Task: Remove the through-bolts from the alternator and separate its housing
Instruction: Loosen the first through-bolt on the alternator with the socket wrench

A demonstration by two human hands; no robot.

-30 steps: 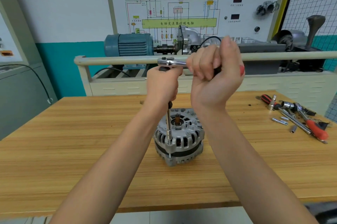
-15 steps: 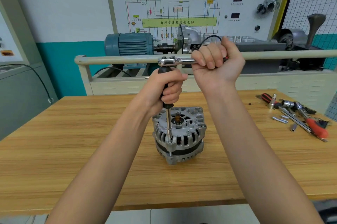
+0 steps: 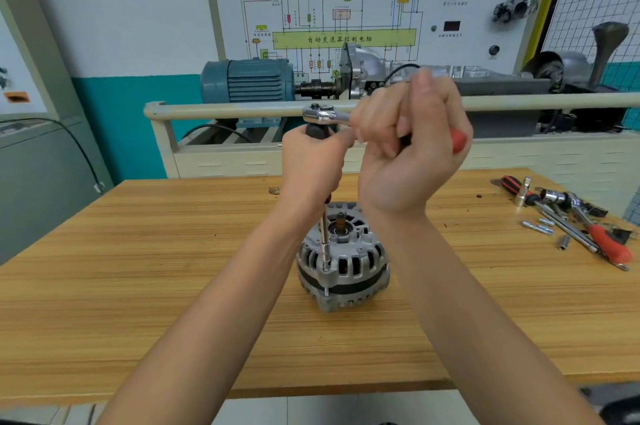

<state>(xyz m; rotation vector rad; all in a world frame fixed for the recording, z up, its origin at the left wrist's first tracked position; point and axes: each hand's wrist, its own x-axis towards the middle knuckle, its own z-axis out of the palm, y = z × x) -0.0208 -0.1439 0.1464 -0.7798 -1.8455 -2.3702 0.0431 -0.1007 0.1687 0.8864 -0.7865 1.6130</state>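
Note:
A silver alternator (image 3: 346,262) stands upright on the wooden table (image 3: 138,286), shaft end up. A long extension bar (image 3: 325,241) rises from a through-bolt on the alternator's near left rim to a chrome ratchet head (image 3: 320,113). My left hand (image 3: 311,165) grips the black upper part of the extension just under the ratchet head. My right hand (image 3: 412,144) grips the ratchet's handle, whose red end (image 3: 459,140) sticks out to the right of my fist. The bolt head is hidden inside the socket.
Loose tools (image 3: 571,216) lie at the table's right edge: a red-handled ratchet, sockets, extension bars and small bolts. Behind the table runs a cream rail (image 3: 225,111), with a blue motor (image 3: 247,80) and a wiring-diagram board beyond it.
My right hand has swung the ratchet handle back towards me and to the right, and its red end shows again. My left hand stays on the extension.

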